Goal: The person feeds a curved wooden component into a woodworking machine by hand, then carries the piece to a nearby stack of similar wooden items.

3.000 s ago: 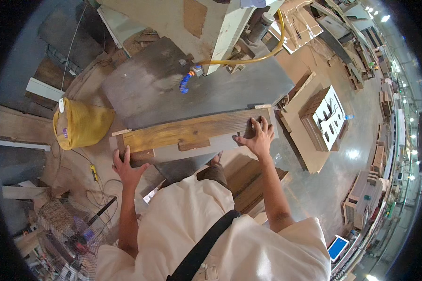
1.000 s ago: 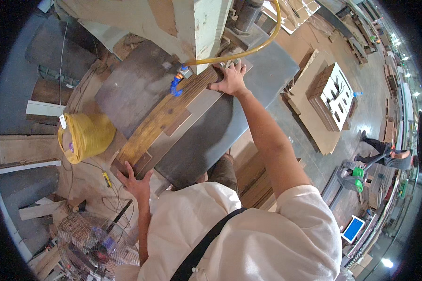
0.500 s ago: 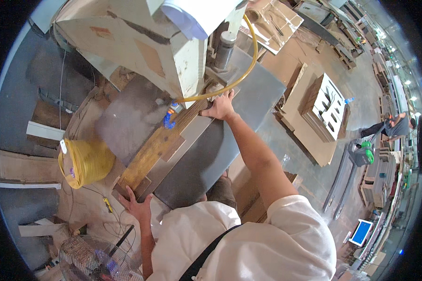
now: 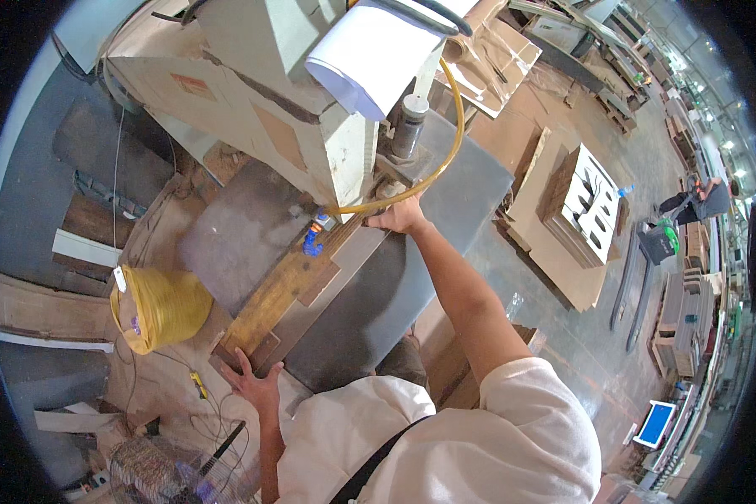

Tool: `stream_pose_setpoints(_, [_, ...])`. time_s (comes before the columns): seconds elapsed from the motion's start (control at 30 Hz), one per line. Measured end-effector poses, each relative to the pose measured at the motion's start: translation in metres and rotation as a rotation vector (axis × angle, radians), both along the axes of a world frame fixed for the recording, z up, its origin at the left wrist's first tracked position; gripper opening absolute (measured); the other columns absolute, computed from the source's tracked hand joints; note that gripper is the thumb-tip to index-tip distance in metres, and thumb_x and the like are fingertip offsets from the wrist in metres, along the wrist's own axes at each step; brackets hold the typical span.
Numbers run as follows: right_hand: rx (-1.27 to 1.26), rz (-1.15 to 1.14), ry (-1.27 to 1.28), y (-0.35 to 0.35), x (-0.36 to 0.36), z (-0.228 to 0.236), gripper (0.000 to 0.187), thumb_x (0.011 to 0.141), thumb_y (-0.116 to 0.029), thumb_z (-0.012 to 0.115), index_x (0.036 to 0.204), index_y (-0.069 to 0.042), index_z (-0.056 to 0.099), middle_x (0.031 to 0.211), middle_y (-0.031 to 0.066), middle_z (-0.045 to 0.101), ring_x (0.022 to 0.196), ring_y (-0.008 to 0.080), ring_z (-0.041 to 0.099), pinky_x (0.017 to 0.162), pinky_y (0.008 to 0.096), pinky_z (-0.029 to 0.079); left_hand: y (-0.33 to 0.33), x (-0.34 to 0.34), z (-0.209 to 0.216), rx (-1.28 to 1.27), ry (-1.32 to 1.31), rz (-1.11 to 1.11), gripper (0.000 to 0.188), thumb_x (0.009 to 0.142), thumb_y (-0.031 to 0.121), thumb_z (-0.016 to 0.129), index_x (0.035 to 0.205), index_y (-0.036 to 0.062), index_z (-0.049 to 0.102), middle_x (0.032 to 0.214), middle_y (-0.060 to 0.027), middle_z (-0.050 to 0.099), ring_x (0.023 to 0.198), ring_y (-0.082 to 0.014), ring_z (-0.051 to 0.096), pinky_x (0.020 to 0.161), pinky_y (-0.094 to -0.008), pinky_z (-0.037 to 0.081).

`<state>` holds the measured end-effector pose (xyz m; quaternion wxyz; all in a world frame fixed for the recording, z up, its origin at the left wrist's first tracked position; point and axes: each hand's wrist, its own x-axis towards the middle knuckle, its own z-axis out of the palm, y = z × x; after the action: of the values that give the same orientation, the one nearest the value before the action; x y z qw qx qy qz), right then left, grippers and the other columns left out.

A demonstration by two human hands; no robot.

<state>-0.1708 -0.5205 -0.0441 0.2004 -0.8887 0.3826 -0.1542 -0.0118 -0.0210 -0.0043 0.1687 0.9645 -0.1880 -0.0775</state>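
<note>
A long wooden board (image 4: 270, 296), yellowish with darker brown pieces along its side, lies diagonally on a grey metal machine table (image 4: 458, 168). My left hand (image 4: 256, 388) rests at its near end, fingers spread over the corner. At the far end, beneath the machine's head, my right hand (image 4: 401, 216) grips the board, its thumb toward the near side; some fingertips are hidden. A blue jointed nozzle (image 4: 313, 238) hangs just above the board. A yellow hose (image 4: 433, 178) curves over the right hand, beside a grey cylinder (image 4: 409, 126) on the machine.
The pale machine body (image 4: 252, 118) stands over the table, with white paper (image 4: 365, 55) on it. At left are a yellow bag (image 4: 164, 307) and a wire-caged fan (image 4: 164, 470). Stacked cut panels (image 4: 586, 206) lie at right; farther off stands another person (image 4: 706, 202).
My right hand has shifted slightly nearer along the board's far end, and its fingers show less. The left hand stays at the near end. The whole view has tilted slightly.
</note>
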Motion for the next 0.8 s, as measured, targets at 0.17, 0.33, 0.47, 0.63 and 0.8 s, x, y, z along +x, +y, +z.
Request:
stream_pose_setpoints(0.17, [0.111,0.045,-0.013,-0.003,-0.003,0.012,0.113,0.049,-0.057,0.086,0.147,-0.016,0.046,0.153,0.0282,0.033,0.147,0.0516,0.014,0.115,0.0702,0.005,-0.007,0.001,0.004,0.005,0.046,0.022,0.115,0.061,0.042,0.091,0.158,0.0293,0.03,0.163,-0.0252,0.007,0.151,-0.0435,0.012,0.11,-0.0731,0.015])
stream_pose_setpoints(0.33, [-0.025,0.022,0.076,-0.021,-0.002,-0.036,0.12,0.05,-0.062,0.085,0.149,-0.01,0.042,0.156,0.0272,0.029,0.148,0.052,0.008,0.116,0.0695,0.004,-0.014,0.0,0.002,0.023,0.046,0.034,0.116,0.06,0.041,0.091,0.158,0.0279,0.03,0.163,-0.0263,0.008,0.151,-0.0432,0.014,0.11,-0.073,0.015])
stream_pose_setpoints(0.47, [-0.045,0.032,0.073,-0.031,0.0,-0.055,0.126,0.051,-0.066,0.084,0.152,-0.008,0.036,0.158,0.0255,0.026,0.149,0.0521,0.005,0.116,0.0692,0.004,-0.022,0.001,0.008,0.042,0.066,0.044,0.117,0.06,0.043,0.09,0.159,0.0284,0.029,0.163,-0.0279,0.008,0.151,-0.043,0.013,0.11,-0.0713,0.015])
stream_pose_setpoints(0.63, [0.133,0.062,-0.049,-0.046,-0.002,-0.07,0.13,0.051,-0.068,0.083,0.155,-0.011,0.031,0.159,0.0226,0.027,0.149,0.0521,0.004,0.116,0.0697,0.003,-0.028,0.0,0.006,0.057,0.058,0.036,0.117,0.061,0.044,0.09,0.159,0.0308,0.027,0.162,-0.0281,0.009,0.151,-0.0433,0.013,0.11,-0.0703,0.016])
stream_pose_setpoints(0.8, [0.015,0.065,0.008,-0.038,0.001,-0.053,0.127,0.051,-0.069,0.082,0.155,-0.014,0.033,0.158,0.0212,0.029,0.148,0.0534,0.005,0.113,0.0738,0.004,-0.023,0.0,-0.004,0.091,0.042,0.053,0.119,0.061,0.044,0.09,0.159,0.0327,0.025,0.162,-0.0278,0.009,0.151,-0.0433,0.013,0.11,-0.071,0.016])
